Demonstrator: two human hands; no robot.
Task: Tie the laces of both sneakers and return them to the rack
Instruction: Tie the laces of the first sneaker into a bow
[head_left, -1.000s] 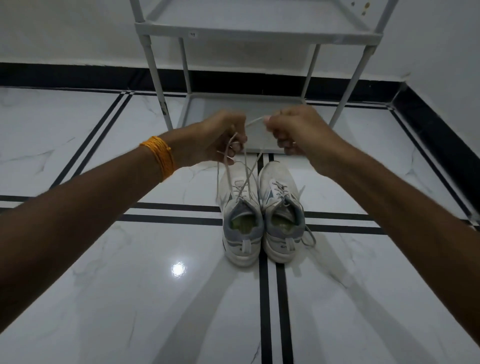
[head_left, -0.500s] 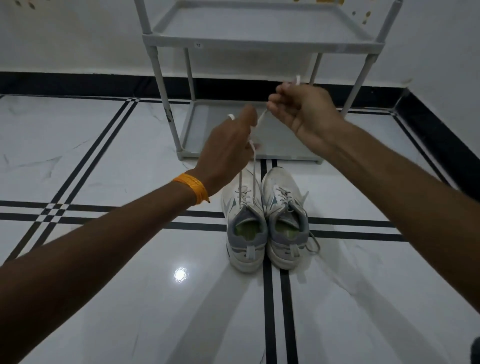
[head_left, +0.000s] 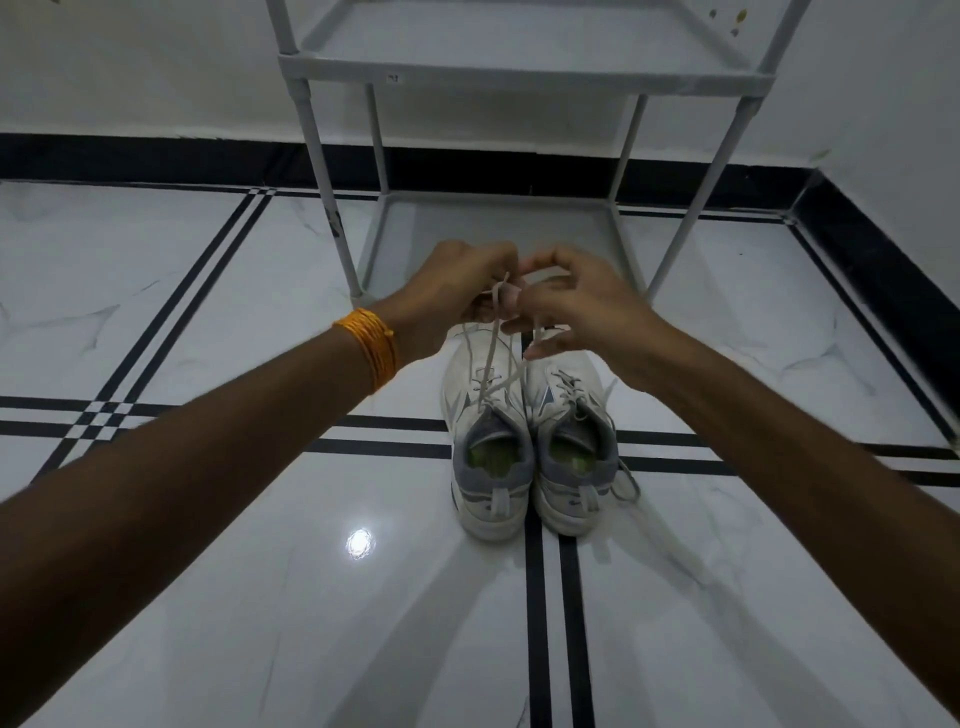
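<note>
Left sneaker: on floor, 6 o'clock of rack, touching right sneaker. Left hand and right hand pinch its laces, raised. Risk: lace slipping from fingers, loosening the half-made knot; right sneaker's lace trails loose.

Floor: polished white marble-look tile, faint grey veining, black inlaid stripes; high gloss, mirrors a bright lamp spot. Black skirting band along the wall: smooth, semi-gloss. Wall above: white, matt, painted look. Grey tube-frame shoe rack: matt plastic-looking corner joints, smooth poles, flat dull shelf panels. Pair of white low sneakers: scuffed, matt uppers, grey fabric-like collars, yellow-green insoles. Flat off-white woven cloth laces: soft, matt. Wound orange thread wristband: fibrous, matt.
</note>
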